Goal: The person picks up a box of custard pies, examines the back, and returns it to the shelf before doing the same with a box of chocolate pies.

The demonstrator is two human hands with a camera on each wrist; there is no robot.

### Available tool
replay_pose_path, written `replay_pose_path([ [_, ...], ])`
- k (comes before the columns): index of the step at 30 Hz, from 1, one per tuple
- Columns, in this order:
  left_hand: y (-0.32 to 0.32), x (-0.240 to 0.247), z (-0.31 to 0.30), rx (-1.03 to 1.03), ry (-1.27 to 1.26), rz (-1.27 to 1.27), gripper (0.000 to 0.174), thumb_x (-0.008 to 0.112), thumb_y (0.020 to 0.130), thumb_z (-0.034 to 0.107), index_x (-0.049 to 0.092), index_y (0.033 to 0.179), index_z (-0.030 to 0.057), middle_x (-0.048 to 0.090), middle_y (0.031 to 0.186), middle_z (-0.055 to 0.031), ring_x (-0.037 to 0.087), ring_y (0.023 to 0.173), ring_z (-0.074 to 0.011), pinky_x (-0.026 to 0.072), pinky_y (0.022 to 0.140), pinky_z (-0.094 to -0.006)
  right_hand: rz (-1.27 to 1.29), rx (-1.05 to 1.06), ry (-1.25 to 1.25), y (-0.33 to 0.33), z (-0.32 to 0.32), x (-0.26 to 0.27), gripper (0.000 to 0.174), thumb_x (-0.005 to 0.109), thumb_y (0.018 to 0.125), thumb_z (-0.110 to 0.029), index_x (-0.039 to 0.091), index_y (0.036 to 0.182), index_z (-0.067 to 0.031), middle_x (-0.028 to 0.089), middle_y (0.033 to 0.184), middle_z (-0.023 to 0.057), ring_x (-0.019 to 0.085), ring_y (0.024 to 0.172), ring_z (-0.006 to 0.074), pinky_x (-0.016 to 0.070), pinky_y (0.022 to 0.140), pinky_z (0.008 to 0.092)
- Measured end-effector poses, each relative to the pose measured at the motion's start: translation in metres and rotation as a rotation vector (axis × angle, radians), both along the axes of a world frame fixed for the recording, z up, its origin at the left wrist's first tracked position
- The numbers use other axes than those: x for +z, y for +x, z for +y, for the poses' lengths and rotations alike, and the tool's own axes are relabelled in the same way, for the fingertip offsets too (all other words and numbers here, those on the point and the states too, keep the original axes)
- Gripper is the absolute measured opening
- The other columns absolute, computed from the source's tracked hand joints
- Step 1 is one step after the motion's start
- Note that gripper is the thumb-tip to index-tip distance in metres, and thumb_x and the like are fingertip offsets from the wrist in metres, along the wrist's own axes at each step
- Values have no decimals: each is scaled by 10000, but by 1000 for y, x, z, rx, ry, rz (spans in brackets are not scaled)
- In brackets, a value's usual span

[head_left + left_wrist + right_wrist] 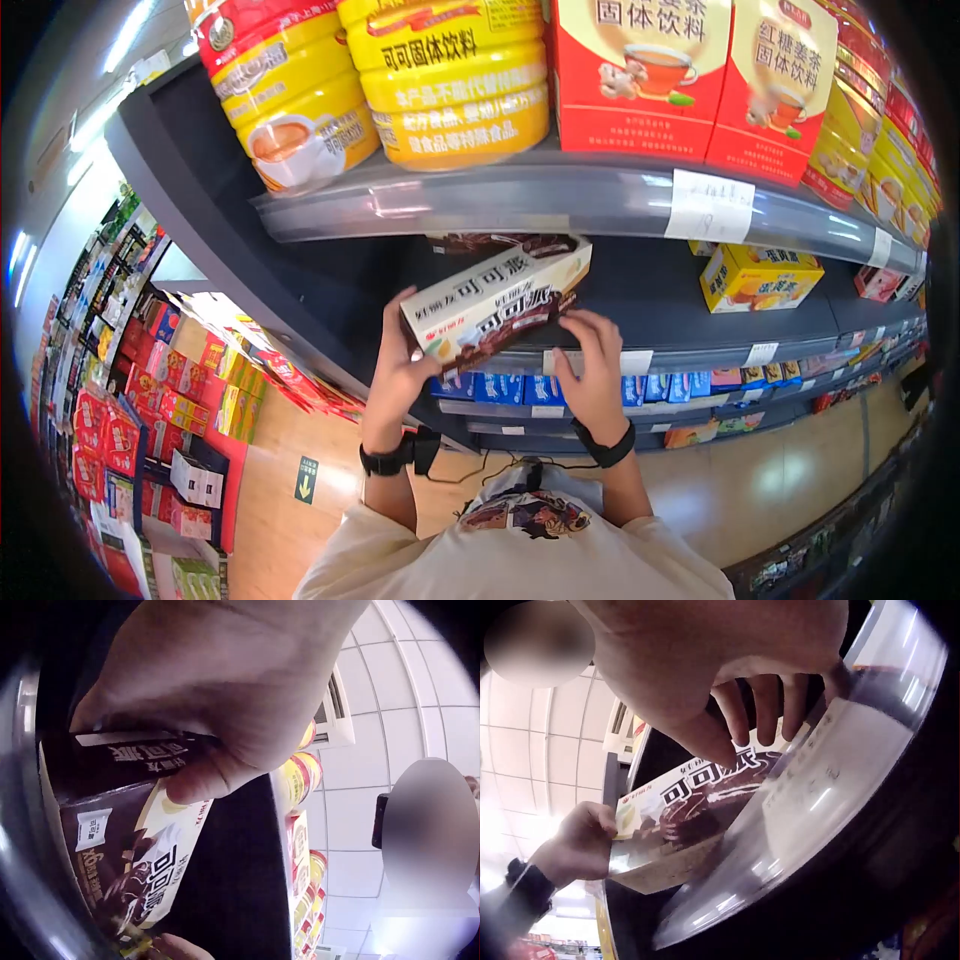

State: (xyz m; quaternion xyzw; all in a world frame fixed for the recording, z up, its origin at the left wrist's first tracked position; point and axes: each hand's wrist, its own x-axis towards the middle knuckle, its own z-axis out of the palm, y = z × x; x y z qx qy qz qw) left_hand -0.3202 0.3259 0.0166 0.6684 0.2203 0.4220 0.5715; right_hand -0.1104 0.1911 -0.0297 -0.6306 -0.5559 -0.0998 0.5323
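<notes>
A brown and cream box with Chinese lettering (pixel 500 295) is tilted at the front of a dark shelf, its left end higher off the shelf edge in the right wrist view. My left hand (pixel 398 368) grips the box's left end; in the left wrist view the thumb of that hand (pixel 217 675) lies on the printed box (pixel 124 847). My right hand (pixel 597 372) is at the box's right end, fingers loosely bent. From the right wrist, this hand (pixel 727 652) hangs over the box (pixel 697 802) with fingers apart; whether the fingertips touch it is unclear.
Behind it on the shelf lies another brown box (pixel 470 243). Yellow canisters (pixel 450 90) and red boxes (pixel 640 80) stand on the shelf above. A yellow box (pixel 762 280) sits further right. A clear price strip (pixel 780 817) runs along the shelf edge. Blue packs (pixel 500 388) fill the shelf below.
</notes>
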Motion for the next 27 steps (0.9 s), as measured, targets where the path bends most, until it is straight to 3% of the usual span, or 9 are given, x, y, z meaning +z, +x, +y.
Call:
replay_pose_path([
  [8, 42, -1, 66, -88, 31, 159, 802, 487, 598, -41, 311, 1381, -16, 499, 1231, -168, 484, 1178, -254, 368, 1025, -289, -35, -212, 7, 37, -6, 2, 471, 657, 778, -20, 536, 1232, -54, 527, 1264, 140, 482, 1177, 347, 361, 1009, 454],
  [11, 50, -6, 83, -100, 46, 212, 798, 504, 579, -33, 346, 1361, -35, 515, 1212, -168, 483, 1164, -248, 394, 985, -286, -18, -196, -10, 44, 0, 12, 555, 668, 769, -3, 482, 1290, -44, 443, 1363, 189, 440, 1220, 385, 359, 1029, 469],
  [15, 50, -4, 83, -96, 23, 235, 901, 508, 586, -56, 276, 1455, -10, 513, 1255, -170, 497, 1148, -235, 444, 894, -270, -26, -140, 14, 45, 14, 27, 621, 681, 763, 6, 444, 1335, -41, 385, 1411, 214, 394, 1265, 427, 357, 1051, 481],
  [18, 52, -1, 80, -105, -16, 217, 973, 498, 564, -85, 243, 1500, -2, 499, 1338, -139, 471, 1214, -228, 396, 978, -259, -20, -144, 16, 39, 24, 22, 626, 688, 781, -11, 436, 1353, -46, 352, 1421, 227, 393, 1264, 437, 391, 1027, 470],
  [22, 53, -2, 85, -137, -60, 251, 1002, 516, 573, -136, 201, 1514, 3, 483, 1365, -143, 492, 1202, -225, 439, 932, -269, 52, -160, 41, 49, 33, 17, 596, 681, 785, 0, 451, 1333, -36, 347, 1411, 241, 397, 1273, 439, 378, 1047, 449],
  [27, 64, -10, 83, -212, 131, 340, 981, 630, 700, -71, 87, 1514, -10, 473, 1363, -168, 484, 1219, -213, 429, 973, -303, 103, -193, -5, 52, 26, 14, 660, 672, 810, -33, 375, 1400, -25, 283, 1465, 268, 326, 1345, 454, 314, 1100, 447],
])
